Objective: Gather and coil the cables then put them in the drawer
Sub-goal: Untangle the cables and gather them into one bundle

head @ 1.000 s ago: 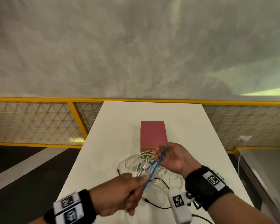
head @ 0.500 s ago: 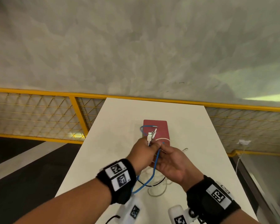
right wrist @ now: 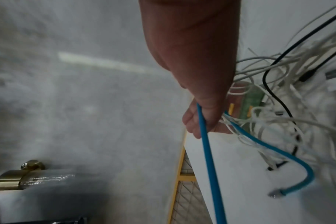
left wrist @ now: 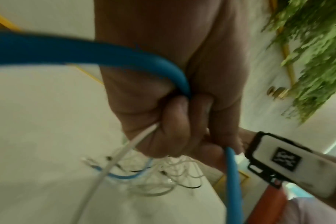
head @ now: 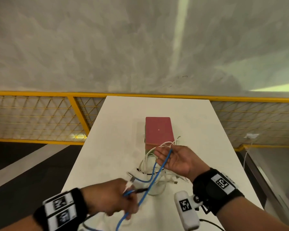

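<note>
Left hand [head: 107, 197]: clenched round the blue cable [head: 158, 170] and a white cable end [head: 129, 185], low and near the table's [head: 110, 139] front edge; the fist likely anchors 1 end so the length can be drawn out.
Right hand [head: 175, 160]: palm up, fingers [head: 158, 154] loosely extended, the blue cable lying across them; whether the thumb pinches it I cannot tell. It seems to serve as a guide for forming a loop.
Blue cable: stretched between the 2 hands, its plug end [right wrist: 276, 195] lying on the table.
Cable pile [head: 154, 179]: white and black cables tangled on the table between the hands, not yet coiled.
Red box [head: 158, 130]: just behind the pile; probably the drawer unit, shut.
In the way: the blue cable threads through the tangle, so pulling may drag others along.
Around: yellow mesh railing [head: 40, 117], grey wall [head: 123, 47].
</note>
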